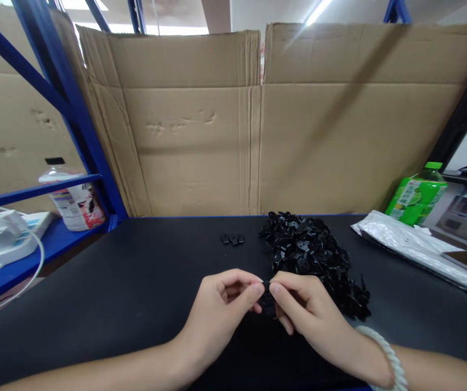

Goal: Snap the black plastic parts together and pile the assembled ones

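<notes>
A small black part (266, 298) is pinched between the fingertips of both hands, near the front of the black table. My left hand (233, 301) grips its left side with thumb and forefinger. On its right side my right hand (302, 301) does the same; a pale braided band circles that wrist. The fingers cover much of the part, so its shape is unclear. Behind my right hand lies a large pile of glossy black plastic pieces (307, 250). Several small black pieces (232, 239) sit in a short row left of the pile.
The black table (136, 282) ends at upright cardboard (193, 136). At right are a silvery plastic bag (404, 244) and a green bottle (418, 195). At left, a blue rack (70, 108) holds a bottle (76, 201) and a white power strip (13, 244) with a cable.
</notes>
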`<move>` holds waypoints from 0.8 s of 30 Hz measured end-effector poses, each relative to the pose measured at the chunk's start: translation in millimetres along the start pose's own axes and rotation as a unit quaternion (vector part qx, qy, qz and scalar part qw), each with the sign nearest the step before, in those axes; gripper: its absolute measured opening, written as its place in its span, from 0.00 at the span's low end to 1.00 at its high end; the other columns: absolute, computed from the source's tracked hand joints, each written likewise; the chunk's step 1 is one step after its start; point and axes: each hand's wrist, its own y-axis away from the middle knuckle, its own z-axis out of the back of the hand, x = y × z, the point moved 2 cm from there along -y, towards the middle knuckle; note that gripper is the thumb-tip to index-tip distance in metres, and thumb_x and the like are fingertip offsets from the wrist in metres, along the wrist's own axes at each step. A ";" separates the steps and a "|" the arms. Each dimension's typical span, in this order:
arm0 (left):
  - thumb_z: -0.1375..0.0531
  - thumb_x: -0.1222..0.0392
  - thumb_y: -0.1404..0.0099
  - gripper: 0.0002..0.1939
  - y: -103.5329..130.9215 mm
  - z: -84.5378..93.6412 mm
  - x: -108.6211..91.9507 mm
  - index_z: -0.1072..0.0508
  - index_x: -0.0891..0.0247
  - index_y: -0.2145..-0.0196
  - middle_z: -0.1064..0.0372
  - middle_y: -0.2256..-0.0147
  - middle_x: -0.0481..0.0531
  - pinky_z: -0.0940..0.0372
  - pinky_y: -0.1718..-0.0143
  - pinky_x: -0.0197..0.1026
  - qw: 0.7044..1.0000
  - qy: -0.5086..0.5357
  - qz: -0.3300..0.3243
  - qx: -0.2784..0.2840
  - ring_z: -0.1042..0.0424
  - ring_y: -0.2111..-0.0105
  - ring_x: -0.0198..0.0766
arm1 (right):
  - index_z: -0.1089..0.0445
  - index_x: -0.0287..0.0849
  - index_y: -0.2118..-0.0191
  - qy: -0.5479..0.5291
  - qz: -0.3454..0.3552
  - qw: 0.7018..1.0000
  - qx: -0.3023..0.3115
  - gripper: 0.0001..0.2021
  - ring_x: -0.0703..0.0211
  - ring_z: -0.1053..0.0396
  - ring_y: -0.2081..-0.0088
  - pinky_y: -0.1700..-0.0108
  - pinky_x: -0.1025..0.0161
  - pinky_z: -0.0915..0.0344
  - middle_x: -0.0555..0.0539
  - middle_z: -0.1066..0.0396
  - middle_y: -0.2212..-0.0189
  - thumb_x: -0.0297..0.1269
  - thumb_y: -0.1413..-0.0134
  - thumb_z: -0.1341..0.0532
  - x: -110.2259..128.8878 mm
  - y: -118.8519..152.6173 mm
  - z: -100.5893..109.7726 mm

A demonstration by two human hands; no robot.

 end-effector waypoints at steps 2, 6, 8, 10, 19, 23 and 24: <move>0.37 0.58 0.42 0.07 1.0 -1.2 -1.6 0.24 0.65 0.71 0.27 0.76 0.48 0.33 0.71 0.34 1.000 0.001 -0.003 0.004 0.29 0.76 0.34 | 0.35 0.39 0.75 -0.001 0.000 1.000 0.000 0.22 0.69 0.44 0.83 0.78 0.69 0.48 0.55 0.42 0.85 0.46 0.35 0.51 -0.2 0.1 0.2; 0.39 0.57 0.40 0.08 -4.4 1.9 -1.4 0.25 0.65 0.71 0.27 0.74 0.49 0.33 0.70 0.35 0.999 -0.032 -0.027 0.008 0.28 0.74 0.35 | 0.33 0.39 0.73 0.026 0.001 0.999 0.028 0.21 0.68 0.43 0.82 0.78 0.69 0.46 0.54 0.41 0.84 0.44 0.34 0.52 -1.0 0.3 4.1; 0.41 0.56 0.38 0.10 -15.4 10.1 1.5 0.25 0.66 0.71 0.27 0.75 0.50 0.33 0.69 0.35 0.995 -0.082 -0.051 -0.006 0.28 0.73 0.36 | 0.31 0.40 0.68 0.077 0.025 0.997 0.019 0.18 0.67 0.40 0.80 0.76 0.68 0.44 0.53 0.36 0.80 0.42 0.34 0.51 1.5 -0.8 11.8; 0.42 0.54 0.38 0.12 -32.8 24.0 6.2 0.24 0.66 0.71 0.25 0.74 0.51 0.33 0.69 0.37 0.983 -0.161 -0.074 -0.040 0.27 0.72 0.39 | 0.29 0.41 0.60 0.129 0.062 0.989 -0.031 0.13 0.66 0.38 0.78 0.75 0.68 0.43 0.52 0.32 0.77 0.41 0.35 0.49 5.6 -3.3 25.2; 0.39 0.55 0.43 0.12 -94.3 81.3 24.8 0.19 0.63 0.68 0.21 0.67 0.56 0.35 0.58 0.47 0.938 -0.294 -0.087 -0.162 0.25 0.63 0.52 | 0.26 0.42 0.68 0.224 0.064 0.937 -0.262 0.13 0.63 0.36 0.79 0.75 0.65 0.42 0.50 0.31 0.79 0.39 0.40 0.46 6.6 -28.2 111.9; 0.41 0.53 0.40 0.16 -82.2 74.5 23.4 0.21 0.63 0.59 0.22 0.66 0.55 0.35 0.61 0.43 0.942 -0.280 -0.096 -0.156 0.26 0.64 0.48 | 0.25 0.43 0.69 0.297 0.033 0.933 -0.198 0.10 0.58 0.32 0.73 0.71 0.63 0.39 0.47 0.26 0.73 0.40 0.45 0.41 -7.2 -39.0 140.7; 0.41 0.53 0.40 0.16 -78.1 70.5 22.9 0.22 0.63 0.59 0.22 0.66 0.55 0.34 0.62 0.42 0.945 -0.276 -0.097 -0.147 0.26 0.65 0.46 | 0.25 0.43 0.67 0.314 0.041 0.933 -0.172 0.09 0.57 0.31 0.71 0.69 0.61 0.38 0.46 0.25 0.71 0.40 0.46 0.41 -11.9 -41.5 143.7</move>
